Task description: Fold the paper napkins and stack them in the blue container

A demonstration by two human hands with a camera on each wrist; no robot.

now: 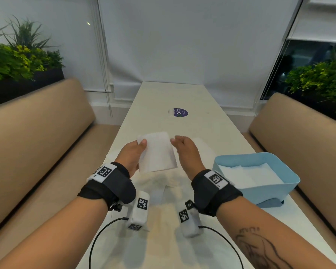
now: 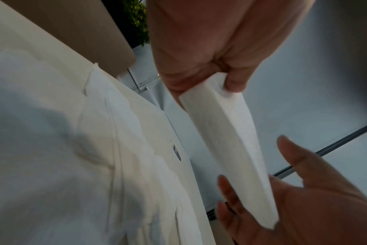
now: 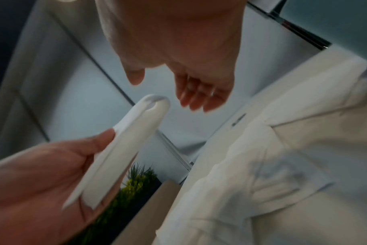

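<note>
**Head view.** The blue container (image 1: 270,195) stands at the right edge of the white table (image 1: 182,94), open side up. It holds folded white napkins (image 1: 248,175) lying flat, their top below the rim.

To the left of the container, a folded napkin (image 1: 156,152) is held in the air above the tabletop. The left hand (image 1: 131,154), on the side of this napkin farther from the container, pinches its edge between thumb and curled fingers. The right hand (image 1: 186,152) sits between the held napkin and the container. Its fingers are loosely extended and grasp nothing.

Unfolded napkins (image 1: 157,187) lie spread on the table, left of the container and beneath both hands. A round purple sticker (image 1: 180,112) lies on the tabletop, beyond the container and to its left.

**Left wrist view.** The left hand (image 2: 210,49) closes on one end of the folded napkin (image 2: 226,140), thumb on one face and fingers on the other. The right hand (image 2: 304,207) shows an open palm at the napkin's other end. The loose napkins (image 2: 52,149) cover the table below.

**Right wrist view.** The fingers (image 3: 199,99) of the right hand (image 3: 178,41) hang straight, apart from the rounded fold of the napkin (image 3: 132,140). The left hand (image 3: 42,174) holds the napkin from below. The spread napkins (image 3: 283,165) lie on the table.
</note>
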